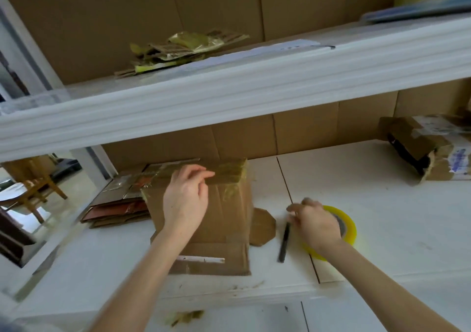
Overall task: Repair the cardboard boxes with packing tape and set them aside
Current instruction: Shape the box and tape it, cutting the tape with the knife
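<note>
Cardboard is nearly everywhere on this white table (pixel 356 178). One brown cardboard box (pixel 224 212) stands upright in the middle, its top edge wrapped in glossy clear tape, and its lower flaps lie open flat on the table toward the person. What is inside the box cannot be seen. Just left of it, touching its side, lies a stack of flattened cartons (pixel 117 204). At the far right another torn box (pixel 428 148) rests tilted, with a dark opening at its side; its contents are not clear.

The left hand (pixel 186 199) rests on the front face of the upright box, fingers bent, with thumb and forefinger pinched together at the taped top edge. The right hand (pixel 316 222) lies with loosely curled fingers over a yellow roll of packing tape (pixel 349 224) that sits flat on the table right of the box; whether it grips the roll I cannot tell. A black pen-like tool (pixel 284 242) lies between box and roll, close to the right fingertips. On the shelf (pixel 229 97) above sits a heap of crumpled tape and cardboard scraps (pixel 178 49).
</note>
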